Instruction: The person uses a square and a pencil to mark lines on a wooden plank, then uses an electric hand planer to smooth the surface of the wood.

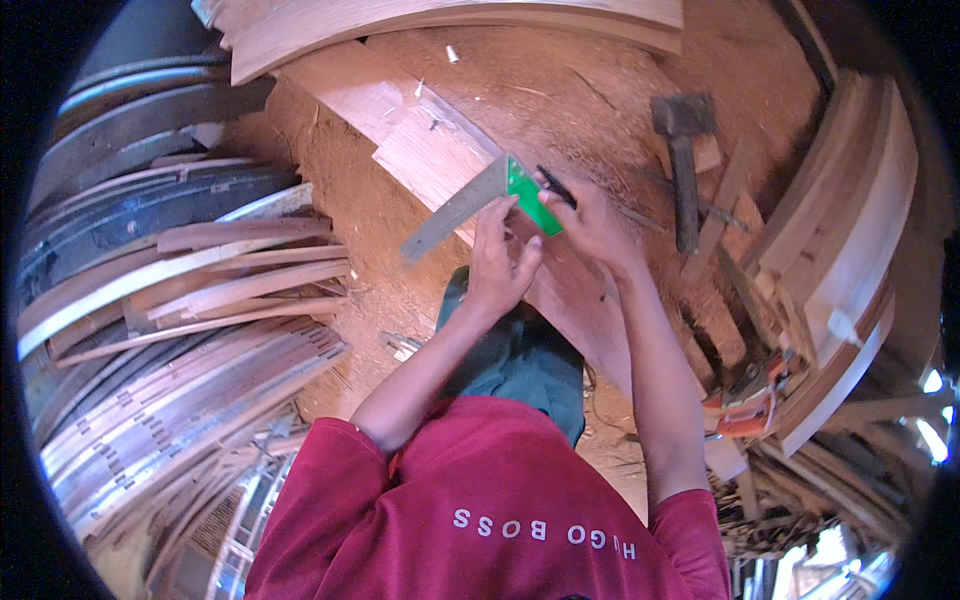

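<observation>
A try square with a green stock (535, 203) and a long grey metal blade (452, 210) lies across a pale wooden board (425, 145) that runs slantwise in front of me. My left hand (497, 268) is closed on the square, fingertips where stock and blade meet and thumb near the stock's lower end. Beside the stock's right edge, my right hand (600, 225) pinches a dark pen (556, 186). Its tip is close to the stock; whether it touches the board I cannot tell.
A hammer (684, 160) with a dark head lies to the right. Stacked curved wooden pieces (200, 390) fill the left side, and long planks (845, 230) stand at the right. A large timber (450, 22) crosses the far edge. An orange tool (745, 412) sits at lower right; sawdust covers the ground.
</observation>
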Demonstrator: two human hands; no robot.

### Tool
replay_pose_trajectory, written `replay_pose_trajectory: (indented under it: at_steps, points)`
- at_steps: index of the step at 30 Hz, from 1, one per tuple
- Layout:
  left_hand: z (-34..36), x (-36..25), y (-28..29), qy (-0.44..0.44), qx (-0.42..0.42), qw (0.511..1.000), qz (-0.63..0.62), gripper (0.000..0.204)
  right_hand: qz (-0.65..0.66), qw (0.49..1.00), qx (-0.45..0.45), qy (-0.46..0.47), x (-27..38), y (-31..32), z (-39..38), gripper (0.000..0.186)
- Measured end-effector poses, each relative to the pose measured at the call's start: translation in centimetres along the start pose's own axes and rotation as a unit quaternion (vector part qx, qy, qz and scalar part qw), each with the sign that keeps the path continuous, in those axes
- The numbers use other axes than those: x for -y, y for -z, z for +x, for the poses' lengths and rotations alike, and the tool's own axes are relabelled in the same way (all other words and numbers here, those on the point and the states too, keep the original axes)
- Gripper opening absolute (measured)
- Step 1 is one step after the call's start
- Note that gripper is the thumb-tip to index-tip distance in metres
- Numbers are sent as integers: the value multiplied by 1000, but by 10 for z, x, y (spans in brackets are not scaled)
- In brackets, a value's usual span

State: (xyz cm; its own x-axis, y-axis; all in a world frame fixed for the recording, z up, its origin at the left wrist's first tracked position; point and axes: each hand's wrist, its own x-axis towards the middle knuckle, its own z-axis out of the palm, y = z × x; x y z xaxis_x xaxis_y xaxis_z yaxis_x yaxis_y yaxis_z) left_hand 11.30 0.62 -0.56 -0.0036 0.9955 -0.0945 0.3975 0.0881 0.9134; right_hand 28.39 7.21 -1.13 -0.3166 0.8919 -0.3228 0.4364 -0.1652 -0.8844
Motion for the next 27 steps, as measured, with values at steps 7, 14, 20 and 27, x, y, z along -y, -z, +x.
replay_pose_trajectory:
  at_steps: [7, 14, 20, 27]
  points:
    - [82, 34, -8, -93, -76, 948, 296, 73, 83, 993, 85, 7, -26, 2, 107, 33]
    - [98, 46, -3, 3, -38, 948, 316, 85, 38, 983, 173, -55, -22, 2, 149, 34]
    - [102, 50, -9, 30, -88, 948, 305, 87, 112, 977, 175, -53, -31, -12, 152, 25]
    - [103, 55, -10, 38, -64, 942, 328, 84, 62, 963, 255, -59, -33, -2, 162, 26]
